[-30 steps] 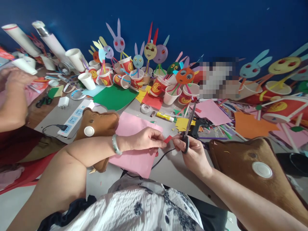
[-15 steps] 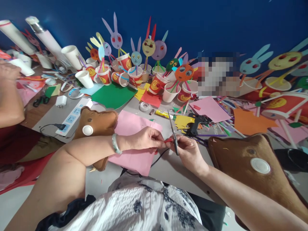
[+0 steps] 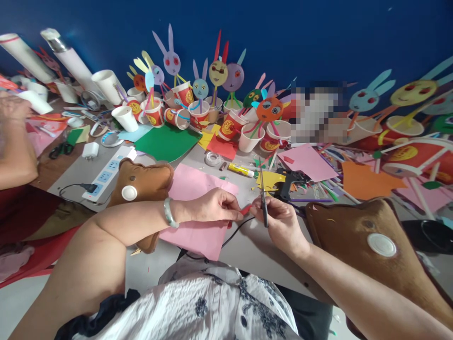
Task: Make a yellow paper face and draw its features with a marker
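A small red paper piece (image 3: 245,209) stretches between my two hands above the table. The fingers of my left hand (image 3: 221,205) are closed on its left end, over a pink sheet (image 3: 198,236). My right hand (image 3: 283,222) holds scissors (image 3: 264,205) with a dark handle, their blades pointing away from me, and its fingertips touch the right end of the red piece. Part of the scissors' handle is hidden by the fingers. Beyond the hands lie a yellow glue stick (image 3: 240,170) and yellow paper scraps (image 3: 271,181).
Paper cups with rabbit-faced figures (image 3: 201,89) line the blue wall. A brown cushion (image 3: 141,182) and a power strip (image 3: 108,174) lie left; another brown cushion (image 3: 347,231) lies right. A green sheet (image 3: 166,141) lies behind. Another person's arm (image 3: 16,151) is at far left.
My right hand and the scissors have shifted slightly right, away from my left hand, and more of the red piece shows between them. The camera view has tilted a little.
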`<state>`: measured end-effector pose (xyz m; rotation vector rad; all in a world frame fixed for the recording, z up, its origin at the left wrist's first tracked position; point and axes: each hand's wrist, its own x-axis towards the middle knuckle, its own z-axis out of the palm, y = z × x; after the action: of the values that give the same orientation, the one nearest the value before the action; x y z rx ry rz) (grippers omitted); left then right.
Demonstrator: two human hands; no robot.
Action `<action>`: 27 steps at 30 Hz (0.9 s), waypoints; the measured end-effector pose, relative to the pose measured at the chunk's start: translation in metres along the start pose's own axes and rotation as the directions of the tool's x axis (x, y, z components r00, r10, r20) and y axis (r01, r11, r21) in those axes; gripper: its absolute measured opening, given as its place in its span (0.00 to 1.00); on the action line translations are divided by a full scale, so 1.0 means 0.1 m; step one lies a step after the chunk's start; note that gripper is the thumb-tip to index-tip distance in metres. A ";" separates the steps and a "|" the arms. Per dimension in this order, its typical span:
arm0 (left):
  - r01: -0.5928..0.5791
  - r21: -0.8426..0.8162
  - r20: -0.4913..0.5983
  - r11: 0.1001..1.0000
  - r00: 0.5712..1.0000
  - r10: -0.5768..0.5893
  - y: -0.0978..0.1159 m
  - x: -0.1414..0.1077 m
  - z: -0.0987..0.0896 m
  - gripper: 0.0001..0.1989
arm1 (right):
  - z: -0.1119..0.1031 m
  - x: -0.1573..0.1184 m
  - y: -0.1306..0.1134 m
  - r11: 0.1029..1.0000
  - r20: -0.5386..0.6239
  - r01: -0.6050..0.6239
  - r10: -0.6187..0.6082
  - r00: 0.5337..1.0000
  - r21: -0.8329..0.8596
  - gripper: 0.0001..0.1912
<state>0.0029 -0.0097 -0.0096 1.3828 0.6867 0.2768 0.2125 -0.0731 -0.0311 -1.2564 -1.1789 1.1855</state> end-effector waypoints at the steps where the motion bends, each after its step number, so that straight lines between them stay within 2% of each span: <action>1: -0.006 0.000 -0.004 1.000 1.000 0.006 -0.01 0.00 0.00 0.20 | -0.01 0.01 0.00 1.000 -0.018 0.005 -0.005 1.000 -0.003 0.17; 5: -0.055 -0.008 -0.056 0.998 0.997 0.055 -0.05 0.03 -0.03 0.17 | -0.03 0.02 0.01 1.000 -0.045 -0.003 0.003 0.999 -0.003 0.17; 10: -0.191 -0.014 -0.168 0.981 0.968 0.186 0.04 0.04 -0.07 0.13 | -0.03 0.02 0.02 1.000 -0.023 -0.016 0.017 1.000 0.013 0.17; 19: -0.131 -0.131 -0.191 0.983 0.976 0.105 0.07 -0.01 -0.02 0.14 | 0.00 -0.01 -0.01 0.997 0.122 -0.074 0.073 0.990 0.009 0.18; 25: -0.128 -0.218 -0.177 0.968 0.980 0.090 0.09 -0.01 -0.02 0.27 | 0.01 -0.01 0.00 0.998 0.090 -0.059 0.057 0.994 0.024 0.19; 27: -0.113 -0.237 -0.153 0.965 0.985 0.077 0.10 -0.01 -0.01 0.28 | 0.02 -0.02 -0.01 0.998 0.083 -0.059 0.056 0.995 0.035 0.19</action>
<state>0.0031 -0.0074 0.0000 1.1678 0.6797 0.5244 0.2107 -0.0746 -0.0304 -1.2305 -1.1816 1.3064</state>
